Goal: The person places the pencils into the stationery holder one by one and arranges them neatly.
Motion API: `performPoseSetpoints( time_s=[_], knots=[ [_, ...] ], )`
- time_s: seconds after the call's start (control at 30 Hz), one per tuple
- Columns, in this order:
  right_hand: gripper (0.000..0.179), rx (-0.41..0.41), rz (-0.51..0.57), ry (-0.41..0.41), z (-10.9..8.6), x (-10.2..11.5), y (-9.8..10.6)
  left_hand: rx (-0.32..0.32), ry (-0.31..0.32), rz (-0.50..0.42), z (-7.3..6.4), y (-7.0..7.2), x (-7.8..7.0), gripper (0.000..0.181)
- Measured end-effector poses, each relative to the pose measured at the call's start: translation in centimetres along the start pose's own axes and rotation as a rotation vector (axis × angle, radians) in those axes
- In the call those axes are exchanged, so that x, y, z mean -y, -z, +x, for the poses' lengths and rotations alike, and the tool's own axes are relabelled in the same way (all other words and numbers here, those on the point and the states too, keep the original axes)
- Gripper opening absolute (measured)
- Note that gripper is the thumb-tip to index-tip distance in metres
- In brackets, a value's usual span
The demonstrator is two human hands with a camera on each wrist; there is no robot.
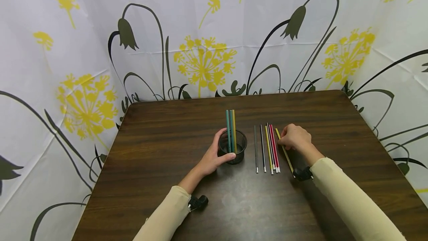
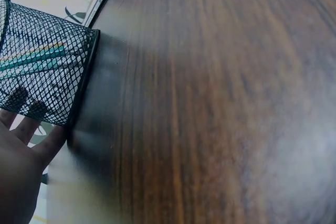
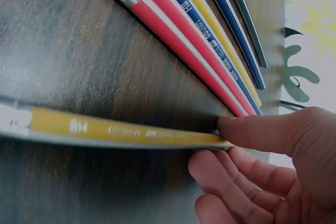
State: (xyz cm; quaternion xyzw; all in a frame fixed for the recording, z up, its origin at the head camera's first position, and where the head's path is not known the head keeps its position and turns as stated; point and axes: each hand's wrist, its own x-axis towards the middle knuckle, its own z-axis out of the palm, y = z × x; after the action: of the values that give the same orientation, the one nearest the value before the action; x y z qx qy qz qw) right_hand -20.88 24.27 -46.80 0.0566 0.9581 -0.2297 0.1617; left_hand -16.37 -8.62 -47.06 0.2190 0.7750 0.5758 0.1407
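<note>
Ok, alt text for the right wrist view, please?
The right hand pinches a yellow HB pencil toward one end. Beside it on a wood-grain tabletop lie two red pencils, two blue pencils, another yellow pencil and a dark grey-green pencil.

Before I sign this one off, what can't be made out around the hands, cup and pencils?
- Head view: fingertips of the left hand, behind the mesh cup.
- Left wrist view: upper ends of the standing pencils, cut off by the left edge.
- Right wrist view: far tip of the pinched yellow pencil, covered by the right hand; its smaller lettering, blurred.
</note>
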Motion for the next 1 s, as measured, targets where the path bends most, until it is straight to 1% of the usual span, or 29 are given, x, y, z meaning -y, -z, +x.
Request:
performPoseSetpoints(
  time_s=[0.1, 0.27, 0.4, 0.53, 0.63, 0.73, 0.8, 0.9, 1.0],
  knots=[
    [0.013, -0.01, -0.028, -0.005, 0.0, 0.0, 0.0, 0.01, -0.002, -0.003, 0.1, 0.0, 0.1, 0.084],
    [0.013, -0.004, -0.025, -0.008, -0.1, -0.1, 0.4, 0.023, -0.006, -0.014, 0.1, 0.0, 0.1, 0.085],
    [0.016, -0.036, 0.007, 0.008, -0.5, 0.3, 2.0, 0.024, -0.001, -0.011, 0.0, 0.1, 0.0, 0.087],
    [0.019, -0.092, 0.082, 0.051, -1.1, 1.8, 4.3, 0.025, -0.002, -0.019, 0.0, 0.1, 0.0, 0.085],
    [0.021, -0.138, 0.178, 0.119, -1.7, 3.5, 5.8, 0.025, -0.002, -0.022, 0.0, 0.1, 0.0, 0.085],
    [0.022, -0.179, 0.327, 0.201, -2.5, 5.4, 6.7, 0.024, 0.004, -0.018, 0.0, 0.1, 0.1, 0.085],
    [0.023, -0.205, 0.447, 0.259, -3.0, 6.7, 7.0, 0.021, 0.01, -0.013, 0.1, 0.1, 0.0, 0.085],
    [0.025, -0.222, 0.65, 0.336, -3.9, 8.5, 7.2, 0.017, 0.021, -0.001, 0.1, 0.0, 0.1, 0.086],
    [0.026, -0.242, 0.793, 0.407, -4.7, 9.9, 6.7, 0.015, 0.018, 0.002, 0.1, 0.0, 0.0, 0.086]
  ],
)
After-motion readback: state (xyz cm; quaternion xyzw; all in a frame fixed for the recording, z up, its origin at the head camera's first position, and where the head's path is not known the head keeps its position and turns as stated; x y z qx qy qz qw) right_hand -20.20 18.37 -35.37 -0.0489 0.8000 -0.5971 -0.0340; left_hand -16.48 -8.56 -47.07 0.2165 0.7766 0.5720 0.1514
